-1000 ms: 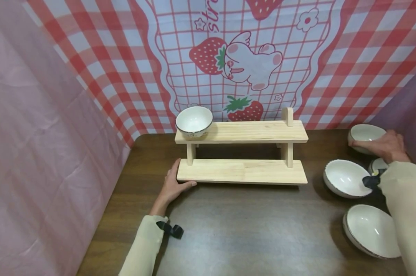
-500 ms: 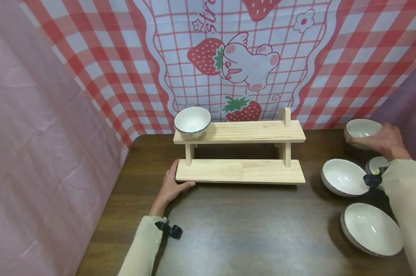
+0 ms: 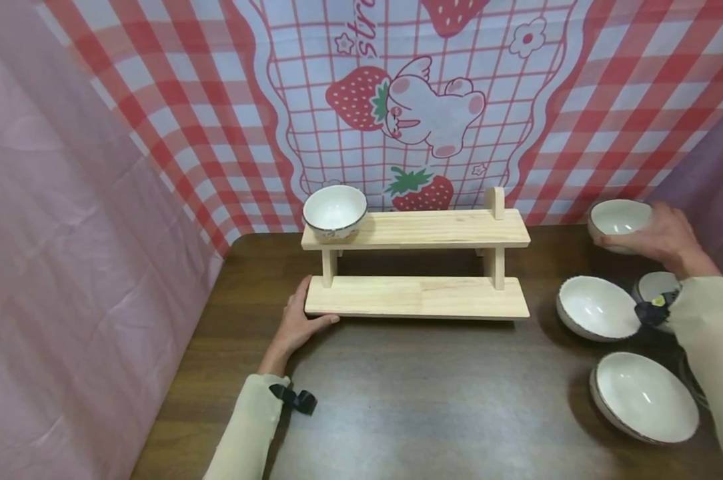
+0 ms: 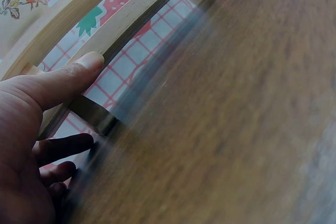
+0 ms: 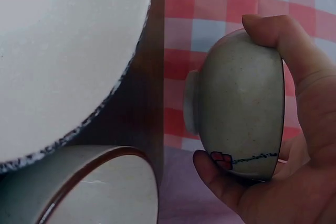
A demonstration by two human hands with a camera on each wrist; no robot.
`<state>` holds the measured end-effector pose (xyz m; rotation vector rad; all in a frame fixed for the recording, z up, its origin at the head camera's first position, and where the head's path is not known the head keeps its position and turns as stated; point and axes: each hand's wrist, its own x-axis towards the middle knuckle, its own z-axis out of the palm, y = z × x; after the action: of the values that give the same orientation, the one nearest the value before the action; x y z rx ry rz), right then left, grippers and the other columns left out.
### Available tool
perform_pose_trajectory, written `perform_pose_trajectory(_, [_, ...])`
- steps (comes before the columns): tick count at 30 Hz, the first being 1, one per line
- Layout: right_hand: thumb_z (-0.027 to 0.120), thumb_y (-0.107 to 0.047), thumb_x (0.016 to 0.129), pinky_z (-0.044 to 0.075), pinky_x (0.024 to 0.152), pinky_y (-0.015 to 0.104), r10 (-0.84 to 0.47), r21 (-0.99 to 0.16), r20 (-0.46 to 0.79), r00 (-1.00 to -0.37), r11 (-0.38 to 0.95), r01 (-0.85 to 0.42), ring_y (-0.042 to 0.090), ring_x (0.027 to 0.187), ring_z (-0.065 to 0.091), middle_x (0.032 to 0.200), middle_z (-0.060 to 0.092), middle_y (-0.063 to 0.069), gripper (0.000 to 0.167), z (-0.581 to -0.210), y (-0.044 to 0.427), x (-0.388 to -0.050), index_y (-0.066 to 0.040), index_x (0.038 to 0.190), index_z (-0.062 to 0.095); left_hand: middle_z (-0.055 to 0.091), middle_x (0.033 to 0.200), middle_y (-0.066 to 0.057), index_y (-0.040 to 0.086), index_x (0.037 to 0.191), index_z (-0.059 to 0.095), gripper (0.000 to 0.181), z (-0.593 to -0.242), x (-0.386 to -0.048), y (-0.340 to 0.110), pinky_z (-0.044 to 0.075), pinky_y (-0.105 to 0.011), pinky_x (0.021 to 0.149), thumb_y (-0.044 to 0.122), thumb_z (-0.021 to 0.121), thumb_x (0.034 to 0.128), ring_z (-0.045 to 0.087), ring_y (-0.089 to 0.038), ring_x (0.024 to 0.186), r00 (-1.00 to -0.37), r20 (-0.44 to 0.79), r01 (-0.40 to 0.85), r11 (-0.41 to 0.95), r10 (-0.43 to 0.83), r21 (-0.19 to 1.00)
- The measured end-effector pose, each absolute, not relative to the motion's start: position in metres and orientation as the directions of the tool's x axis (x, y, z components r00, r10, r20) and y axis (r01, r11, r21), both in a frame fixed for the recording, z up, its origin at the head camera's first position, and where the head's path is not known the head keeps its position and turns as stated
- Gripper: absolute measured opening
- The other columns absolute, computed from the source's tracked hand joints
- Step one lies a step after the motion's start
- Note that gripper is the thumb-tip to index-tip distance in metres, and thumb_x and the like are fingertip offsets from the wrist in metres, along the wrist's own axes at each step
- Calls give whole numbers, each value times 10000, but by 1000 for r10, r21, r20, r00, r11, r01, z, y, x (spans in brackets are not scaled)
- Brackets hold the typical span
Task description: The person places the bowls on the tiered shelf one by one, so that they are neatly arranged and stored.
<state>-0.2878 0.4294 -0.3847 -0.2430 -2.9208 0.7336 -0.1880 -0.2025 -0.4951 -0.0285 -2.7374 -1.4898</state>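
Observation:
A two-tier wooden shelf (image 3: 418,297) stands at the back of the table. My left hand (image 3: 292,328) grips the left end of its lower board; the thumb (image 4: 86,66) lies along the board's edge in the left wrist view. At the back right, my right hand (image 3: 673,237) holds a small white bowl (image 3: 616,219) between thumb and fingers. The right wrist view shows this bowl (image 5: 239,103) from the side, its foot off the table and a small red-and-blue mark near the rim. Another white bowl (image 3: 335,210) sits on the upper board's left end.
Two wider white bowls (image 3: 598,308) (image 3: 646,398) stand on the right of the brown table (image 3: 421,393). A smaller bowl (image 3: 655,285) is partly hidden behind my right wrist. A checked cloth (image 3: 205,113) hangs behind, with a pink curtain (image 3: 85,233) at the left.
My right hand has lifted the small bowl and shifted it slightly left. The left hand keeps its grip on the shelf.

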Motion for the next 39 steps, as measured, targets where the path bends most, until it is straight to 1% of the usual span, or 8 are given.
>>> perform_pose_trajectory(3, [818, -499, 743, 386, 592, 320, 165, -470, 87, -982, 877, 105, 511, 991, 473, 1148, 490, 399, 973, -381, 428, -286, 158, 1309, 377, 368, 1599, -163, 130, 1594, 240, 1078, -495, -189, -202, 309, -622, 1154, 318, 886, 753, 361, -392, 1414, -1000, 28, 26, 542, 5, 840])
perform_pose_trajectory(5, [840, -476, 728, 366, 579, 279, 148, -470, 104, -983, 879, 83, 494, 951, 498, 1105, 520, 401, 936, -379, 427, -286, 153, 1271, 409, 371, 1597, -162, 131, 1594, 241, 1076, -494, -189, -202, 308, -623, 1154, 314, 887, 753, 361, -390, 1413, -1000, 28, 26, 540, 5, 841])
perform_pose_trajectory(8, [860, -451, 715, 376, 564, 279, 128, -476, 120, -984, 878, 56, 463, 911, 519, 1075, 554, 394, 898, -375, 424, -285, 135, 1248, 437, 374, 1595, -159, 130, 1594, 241, 1072, -493, -190, -202, 306, -621, 1155, 306, 885, 755, 362, -388, 1411, -1000, 27, 26, 543, 7, 839])
perform_pose_trajectory(15, [851, -454, 736, 390, 599, 313, 85, -505, 95, -992, 863, 25, 436, 977, 481, 1206, 521, 344, 952, -362, 410, -285, 66, 1378, 379, 372, 1594, -167, 130, 1594, 239, 1069, -491, -189, -201, 304, -618, 1156, 298, 883, 757, 362, -397, 1408, -1000, 21, 21, 553, 6, 833])
perform_pose_trajectory(24, [860, -439, 729, 403, 610, 319, 25, -506, 94, -995, 862, -26, 423, 974, 491, 1219, 522, 337, 942, -343, 391, -282, 61, 1377, 394, 373, 1595, -166, 136, 1593, 240, 1066, -492, -189, -201, 314, -620, 1147, 320, 880, 760, 369, -397, 1406, -1000, 19, 16, 558, 2, 830])
perform_pose_trajectory(28, [866, -444, 722, 388, 601, 308, 23, -499, 95, -995, 866, -28, 414, 945, 506, 1173, 532, 346, 945, -335, 382, -279, 82, 1356, 404, 372, 1596, -169, 127, 1592, 242, 1064, -493, -188, -201, 314, -619, 1148, 316, 879, 761, 374, -396, 1401, -1000, 21, 19, 559, 2, 829])
perform_pose_trajectory(32, [874, -440, 708, 385, 612, 308, -9, -491, 87, -996, 869, -51, 414, 956, 503, 1182, 527, 339, 993, -325, 371, -276, 67, 1399, 373, 370, 1597, -169, 128, 1593, 241, 1068, -494, -187, -201, 307, -621, 1153, 313, 882, 759, 366, -397, 1408, -1000, 18, 16, 556, 2, 831])
perform_pose_trajectory(39, [870, -445, 712, 455, 648, 342, -94, -519, 41, -995, 848, -102, 433, 1071, 470, 1342, 464, 296, 1078, -304, 346, -270, -17, 1504, 275, 360, 1604, -161, 147, 1600, 229, 1081, -494, -187, -202, 297, -617, 1165, 319, 883, 757, 349, -395, 1425, -1000, 7, 2, 549, -6, 836])
